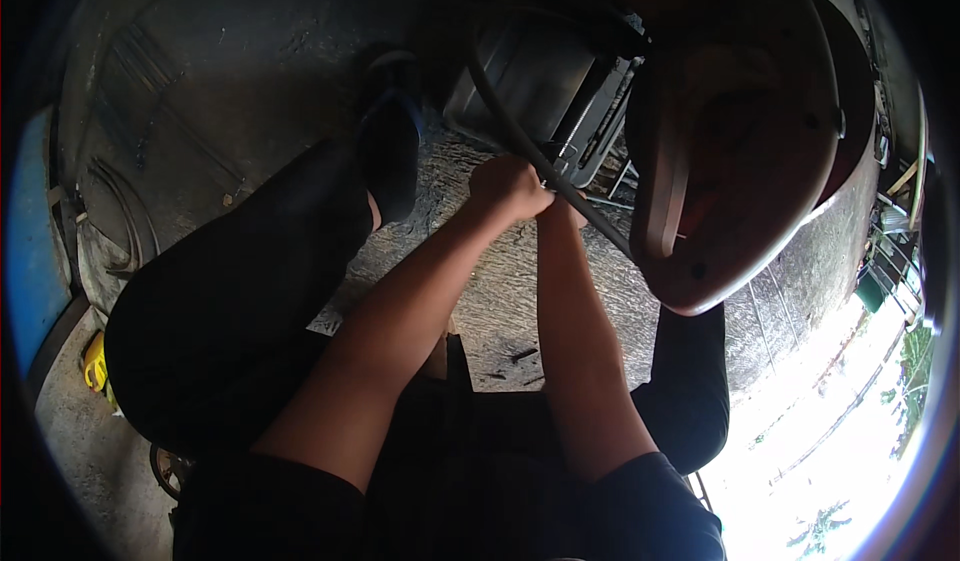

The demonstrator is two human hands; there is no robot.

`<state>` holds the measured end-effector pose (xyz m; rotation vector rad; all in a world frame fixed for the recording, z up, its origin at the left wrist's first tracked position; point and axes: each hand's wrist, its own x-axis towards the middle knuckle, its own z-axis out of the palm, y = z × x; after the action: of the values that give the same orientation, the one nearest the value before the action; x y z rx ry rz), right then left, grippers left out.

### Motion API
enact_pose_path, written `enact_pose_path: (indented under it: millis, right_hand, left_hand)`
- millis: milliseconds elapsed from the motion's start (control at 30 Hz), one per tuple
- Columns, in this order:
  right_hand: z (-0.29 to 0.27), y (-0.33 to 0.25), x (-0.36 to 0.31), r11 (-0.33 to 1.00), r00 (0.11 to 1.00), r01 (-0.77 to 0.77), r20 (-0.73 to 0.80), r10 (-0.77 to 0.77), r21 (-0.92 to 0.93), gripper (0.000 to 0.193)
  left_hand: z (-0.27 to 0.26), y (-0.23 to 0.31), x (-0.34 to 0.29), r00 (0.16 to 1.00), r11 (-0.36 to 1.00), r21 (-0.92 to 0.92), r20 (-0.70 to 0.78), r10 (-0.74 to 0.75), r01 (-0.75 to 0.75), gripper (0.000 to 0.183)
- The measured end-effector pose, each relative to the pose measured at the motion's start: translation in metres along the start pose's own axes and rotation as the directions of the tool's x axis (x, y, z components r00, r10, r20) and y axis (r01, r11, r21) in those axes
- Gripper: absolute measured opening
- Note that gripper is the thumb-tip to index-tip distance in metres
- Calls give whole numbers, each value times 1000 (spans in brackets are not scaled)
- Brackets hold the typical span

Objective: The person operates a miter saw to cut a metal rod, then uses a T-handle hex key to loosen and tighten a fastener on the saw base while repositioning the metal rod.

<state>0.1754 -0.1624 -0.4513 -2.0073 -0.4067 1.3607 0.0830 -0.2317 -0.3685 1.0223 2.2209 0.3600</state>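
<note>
My two hands meet beside the base (535, 76) of a dark machine that looks like a cut-off saw. My left hand (508, 187) is closed in a fist next to a threaded screw (572, 133) on that base. Whatever its fingers grip is hidden. Close against it on the right is my right hand (572, 208), mostly covered by a thick dark cable (590, 213) crossing in front. Its fingers cannot be made out. A large rounded guard (740, 251) of the machine hangs to the right of both hands.
My dark-clad left leg (240, 261) is bent at the left, its foot in a dark shoe (390, 141) near the base. Thin rods (775, 311) lie on the rough floor (500, 311). A blue panel (35, 251) and a yellow item (95, 363) are at the far left.
</note>
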Motion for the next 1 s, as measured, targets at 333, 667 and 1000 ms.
enact_pose_path:
  millis: [333,667,1000]
  right_hand:
    - [-25,-26,-109,864,920,171,391,33,-474,33]
    - [-12,-27,-87,483,864,262,426,268,-835,40]
    - [-21,-13,-65,571,916,295,396,57,-766,41]
  left_hand:
    - [63,-40,6,266,-363,-152,919,289,919,42]
    - [97,-29,33,635,-524,-440,721,277,729,25]
    - [93,-13,31,688,-524,-510,690,223,682,24]
